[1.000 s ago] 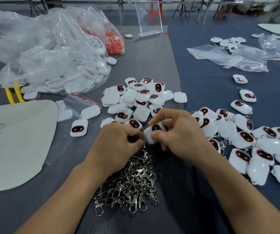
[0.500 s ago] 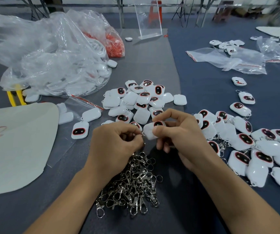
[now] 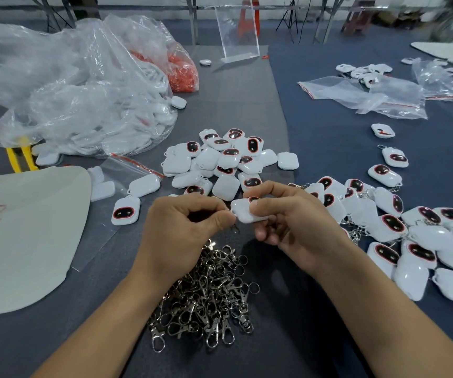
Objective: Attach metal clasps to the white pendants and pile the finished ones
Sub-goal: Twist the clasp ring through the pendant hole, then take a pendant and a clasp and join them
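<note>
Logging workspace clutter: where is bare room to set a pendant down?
Bare: grey mat between central pendant pile and acrylic stand; blue cloth between finished pendants and zip bags. Crowded: plastic bags, clasp heap.

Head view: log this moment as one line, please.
phase: attaching | right hand: holds white pendant | left hand: pinches clasp at pendant's corner | clasp pile: between wrists | finished pile: at right

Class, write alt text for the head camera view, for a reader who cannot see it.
The right hand holds a white pendant while the left hand pinches a metal clasp at its corner. Loose clasps lie nearest, bare pendants beyond, finished pendants to the right.
</note>
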Demonstrator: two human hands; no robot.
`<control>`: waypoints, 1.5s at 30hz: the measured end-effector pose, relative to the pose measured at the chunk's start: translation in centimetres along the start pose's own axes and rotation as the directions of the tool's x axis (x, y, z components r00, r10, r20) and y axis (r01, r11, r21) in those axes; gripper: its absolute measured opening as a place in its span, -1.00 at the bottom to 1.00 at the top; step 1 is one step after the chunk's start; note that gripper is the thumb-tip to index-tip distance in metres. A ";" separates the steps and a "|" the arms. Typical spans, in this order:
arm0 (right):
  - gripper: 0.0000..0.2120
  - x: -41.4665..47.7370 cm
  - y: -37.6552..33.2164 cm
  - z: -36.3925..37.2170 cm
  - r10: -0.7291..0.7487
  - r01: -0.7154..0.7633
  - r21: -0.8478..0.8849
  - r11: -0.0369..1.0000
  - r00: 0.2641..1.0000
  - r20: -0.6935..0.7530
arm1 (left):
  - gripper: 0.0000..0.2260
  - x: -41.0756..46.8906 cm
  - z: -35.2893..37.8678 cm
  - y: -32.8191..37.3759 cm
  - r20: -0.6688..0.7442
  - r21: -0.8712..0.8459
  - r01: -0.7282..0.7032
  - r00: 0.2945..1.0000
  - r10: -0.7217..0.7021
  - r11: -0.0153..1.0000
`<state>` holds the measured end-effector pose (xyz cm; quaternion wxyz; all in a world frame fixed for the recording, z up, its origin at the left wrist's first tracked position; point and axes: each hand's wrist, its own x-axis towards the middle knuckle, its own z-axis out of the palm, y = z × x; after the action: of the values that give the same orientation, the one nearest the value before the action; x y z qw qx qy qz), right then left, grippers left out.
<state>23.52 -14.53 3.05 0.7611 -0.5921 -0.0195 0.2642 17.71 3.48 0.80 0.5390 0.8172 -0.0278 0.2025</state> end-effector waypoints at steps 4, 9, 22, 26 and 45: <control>-0.81 -0.3 0.1 -0.1 -0.061 0.061 -0.016 0.998 0.998 0.006 | -0.88 0.2 -0.1 -0.1 0.091 -0.001 0.020 0.996 -0.020 1.000; -0.81 -0.3 0.8 0.8 -0.140 0.140 -0.020 0.990 0.990 -0.014 | -0.94 -0.3 -0.3 0.2 -0.017 0.243 -0.057 0.998 0.063 0.968; -0.79 -0.5 1.0 1.1 -0.079 0.077 0.150 0.986 0.997 0.009 | -0.88 0.4 -0.8 1.2 0.139 -0.217 0.337 0.940 -0.313 0.916; -0.75 -0.5 1.2 1.0 -0.194 0.195 0.000 0.981 0.980 -0.050 | -0.95 0.2 -0.7 0.8 0.065 0.192 0.016 0.997 -0.029 0.981; -0.79 -0.4 1.2 1.6 -0.097 0.116 0.207 0.972 0.991 -0.097 | -0.92 0.4 0.5 0.9 0.081 -0.224 0.289 0.957 -0.277 0.931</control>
<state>22.17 -13.14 2.59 0.8330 -0.5165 0.0098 0.1978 17.93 2.75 1.57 0.6541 0.7481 0.0537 0.0985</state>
